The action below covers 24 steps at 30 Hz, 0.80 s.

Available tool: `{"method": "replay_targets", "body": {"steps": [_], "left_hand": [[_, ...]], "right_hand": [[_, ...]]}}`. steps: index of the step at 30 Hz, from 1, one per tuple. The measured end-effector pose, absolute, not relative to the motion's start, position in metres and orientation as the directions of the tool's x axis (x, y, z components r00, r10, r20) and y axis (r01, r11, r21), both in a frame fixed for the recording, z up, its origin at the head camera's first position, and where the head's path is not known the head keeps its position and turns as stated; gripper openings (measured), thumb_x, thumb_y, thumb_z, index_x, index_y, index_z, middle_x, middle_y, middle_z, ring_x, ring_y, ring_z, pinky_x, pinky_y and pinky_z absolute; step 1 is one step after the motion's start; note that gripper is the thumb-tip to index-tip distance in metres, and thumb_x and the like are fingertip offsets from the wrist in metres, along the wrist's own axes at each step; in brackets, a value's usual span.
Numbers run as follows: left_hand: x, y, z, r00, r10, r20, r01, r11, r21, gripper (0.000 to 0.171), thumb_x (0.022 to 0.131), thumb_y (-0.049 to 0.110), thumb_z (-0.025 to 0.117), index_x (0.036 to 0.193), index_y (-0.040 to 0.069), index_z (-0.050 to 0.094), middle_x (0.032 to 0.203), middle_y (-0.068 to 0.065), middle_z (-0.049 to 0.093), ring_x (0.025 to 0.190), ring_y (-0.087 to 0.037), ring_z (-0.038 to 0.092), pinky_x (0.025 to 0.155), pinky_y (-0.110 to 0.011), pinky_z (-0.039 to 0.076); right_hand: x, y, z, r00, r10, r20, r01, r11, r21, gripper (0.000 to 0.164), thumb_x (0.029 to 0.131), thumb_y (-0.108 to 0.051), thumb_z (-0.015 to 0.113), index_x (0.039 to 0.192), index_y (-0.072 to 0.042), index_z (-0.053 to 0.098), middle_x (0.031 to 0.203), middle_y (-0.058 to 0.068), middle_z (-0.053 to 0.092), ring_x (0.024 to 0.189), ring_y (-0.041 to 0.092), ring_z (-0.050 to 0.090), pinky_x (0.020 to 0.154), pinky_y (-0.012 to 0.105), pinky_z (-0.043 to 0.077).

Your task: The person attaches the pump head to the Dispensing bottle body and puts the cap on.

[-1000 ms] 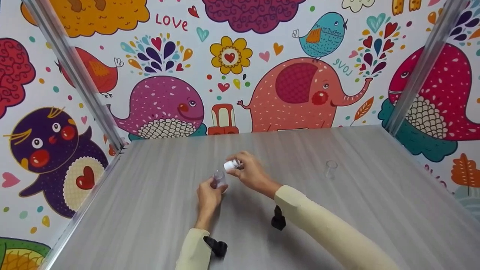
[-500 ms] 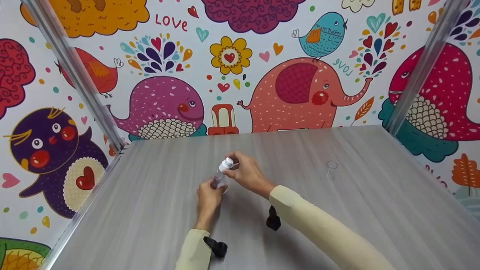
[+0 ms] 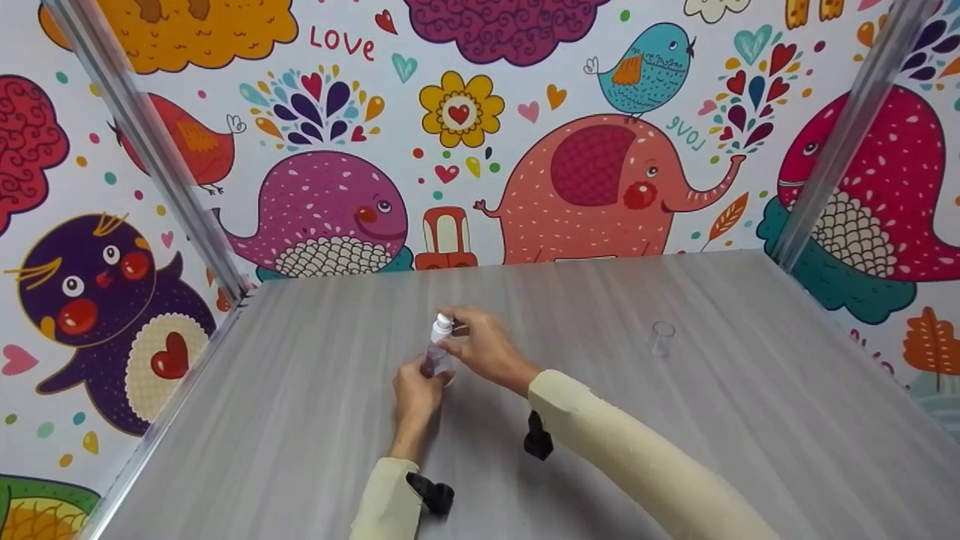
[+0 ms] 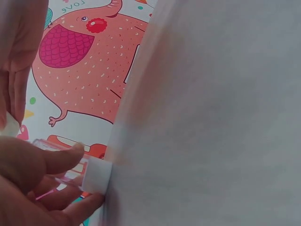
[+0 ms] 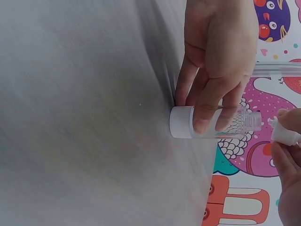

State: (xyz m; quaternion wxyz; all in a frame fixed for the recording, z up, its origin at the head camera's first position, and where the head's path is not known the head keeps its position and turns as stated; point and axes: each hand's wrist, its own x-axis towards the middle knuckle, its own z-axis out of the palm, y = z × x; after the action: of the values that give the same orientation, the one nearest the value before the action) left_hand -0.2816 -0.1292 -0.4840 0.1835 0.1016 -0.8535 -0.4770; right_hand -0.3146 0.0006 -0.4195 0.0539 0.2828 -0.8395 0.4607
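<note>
Near the middle of the table, my left hand [image 3: 416,390] grips a clear bottle [image 5: 181,122] with a white base, thumb and fingers around its lower body. The bottle stands upright on the tabletop, its threaded neck [image 5: 254,121] bare at the top. My right hand [image 3: 487,345] pinches a white pump head [image 5: 283,133] between thumb and fingers. In the right wrist view a narrow gap separates the pump's lower end from the neck, and the two are nearly in line. The left wrist view shows the white base [image 4: 97,174] below my left thumb.
A small clear cylinder, like a cap [image 3: 662,339], stands on the grey wood-grain table [image 3: 300,420] to the right. Behind rises a wall [image 3: 540,172] printed with cartoon animals, with metal posts [image 3: 150,150] at the corners.
My right hand has moved left, turning the pump head from tilted to nearly upright over the bottle. The left hand and the bottle stay in place.
</note>
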Motion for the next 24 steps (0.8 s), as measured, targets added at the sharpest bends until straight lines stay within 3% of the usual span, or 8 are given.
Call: {"method": "replay_targets", "body": {"steps": [8,16,24], "left_hand": [[-0.283,-0.128,-0.485,-0.908,-0.348,0.233,0.023,0.514,0.857,0.018,0.077,0.001,0.078,0.094,-0.001,0.074,0.073,-0.011,0.067,0.065,-0.018,0.051,0.061,-0.032,0.043],[-0.284,-0.128,-0.484,-0.903,-0.351,0.246,0.024,0.531,0.847,0.014,0.076,0.001,0.078,0.078,-0.001,0.065,0.063,-0.002,0.049,0.061,-0.018,0.044,0.057,-0.031,0.035],[-0.283,-0.128,-0.485,-0.899,-0.349,0.264,0.035,0.545,0.838,0.016,0.076,0.000,0.078,0.075,-0.001,0.062,0.063,-0.001,0.048,0.061,-0.017,0.043,0.057,-0.031,0.034]], "right_hand": [[-0.315,-0.004,-0.419,-0.819,-0.462,0.340,-0.540,0.420,-0.729,0.057,0.088,0.002,0.071,0.142,-0.007,0.055,0.134,0.015,0.062,0.120,0.027,0.066,0.100,0.037,0.051],[-0.316,-0.009,-0.420,-0.828,-0.470,0.304,-0.522,0.451,-0.724,0.057,0.090,0.002,0.068,0.145,-0.007,0.052,0.137,0.013,0.060,0.123,0.026,0.064,0.101,0.035,0.051],[-0.317,-0.012,-0.421,-0.838,-0.491,0.240,-0.500,0.512,-0.698,0.055,0.092,0.002,0.066,0.145,-0.008,0.051,0.139,0.013,0.059,0.125,0.025,0.063,0.102,0.034,0.050]]}}
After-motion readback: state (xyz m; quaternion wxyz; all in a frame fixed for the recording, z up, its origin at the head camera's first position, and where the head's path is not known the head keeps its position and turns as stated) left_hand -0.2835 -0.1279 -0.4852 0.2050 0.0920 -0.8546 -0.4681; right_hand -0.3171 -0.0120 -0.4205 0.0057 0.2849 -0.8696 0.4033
